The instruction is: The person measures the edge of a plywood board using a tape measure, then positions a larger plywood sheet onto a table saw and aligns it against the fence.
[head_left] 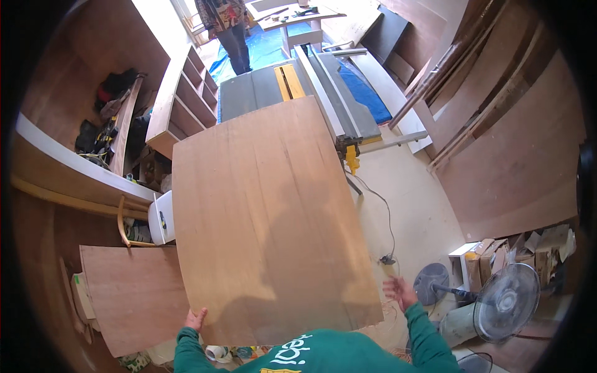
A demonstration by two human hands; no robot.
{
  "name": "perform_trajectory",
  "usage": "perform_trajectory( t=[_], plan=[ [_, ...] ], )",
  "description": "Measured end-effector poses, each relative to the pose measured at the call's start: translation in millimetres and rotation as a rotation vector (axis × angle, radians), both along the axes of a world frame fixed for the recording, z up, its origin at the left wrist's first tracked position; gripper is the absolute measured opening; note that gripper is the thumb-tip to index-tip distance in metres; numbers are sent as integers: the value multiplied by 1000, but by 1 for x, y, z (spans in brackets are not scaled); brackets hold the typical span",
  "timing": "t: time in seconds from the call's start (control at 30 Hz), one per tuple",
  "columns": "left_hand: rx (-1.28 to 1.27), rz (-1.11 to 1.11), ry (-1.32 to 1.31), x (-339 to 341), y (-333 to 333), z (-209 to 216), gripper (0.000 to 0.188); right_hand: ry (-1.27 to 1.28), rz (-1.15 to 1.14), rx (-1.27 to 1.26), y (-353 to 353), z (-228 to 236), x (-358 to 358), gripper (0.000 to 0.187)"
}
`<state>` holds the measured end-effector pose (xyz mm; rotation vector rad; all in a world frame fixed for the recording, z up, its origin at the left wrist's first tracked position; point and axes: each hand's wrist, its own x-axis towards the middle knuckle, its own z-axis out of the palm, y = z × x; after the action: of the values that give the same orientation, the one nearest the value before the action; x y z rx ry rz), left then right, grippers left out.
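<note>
A large plywood sheet (249, 205) stretches away from my body. Its far end lies on the grey table saw (249, 93), close to the long metal fence (320, 93) and the yellow insert strip (289, 82). My left hand (196, 319) is closed on the sheet's near left edge, thumb on top and the other fingers hidden below. Just off the sheet's near right edge, my right hand (401, 293) is held apart from the wood with its fingers spread and nothing in them. A shadow falls across the sheet.
A person (229, 31) stands beyond the saw. On the right are a standing fan (507, 303), leaning boards (516, 149) and a power cable (387, 217) on the floor. Open shelving (186, 99), a white chair (163, 217) and another board (134, 292) are on the left.
</note>
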<state>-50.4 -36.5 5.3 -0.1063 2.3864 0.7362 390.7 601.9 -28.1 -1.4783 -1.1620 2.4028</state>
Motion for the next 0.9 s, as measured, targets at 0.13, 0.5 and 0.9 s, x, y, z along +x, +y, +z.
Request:
perform_trajectory(
  t=[0.13, 0.5, 0.9],
  plan=[
    [37, -13, 10, 5, 5, 4, 78, 73, 112, 37, 27, 11, -95, 59],
    [-19, 11, 7, 6, 7, 7, 74, -107, 340, 576, 8, -15, -159, 58],
    [-227, -47, 50, 5, 12, 22, 87, 19, 263, 421, 9, -16, -162, 58]
  ],
)
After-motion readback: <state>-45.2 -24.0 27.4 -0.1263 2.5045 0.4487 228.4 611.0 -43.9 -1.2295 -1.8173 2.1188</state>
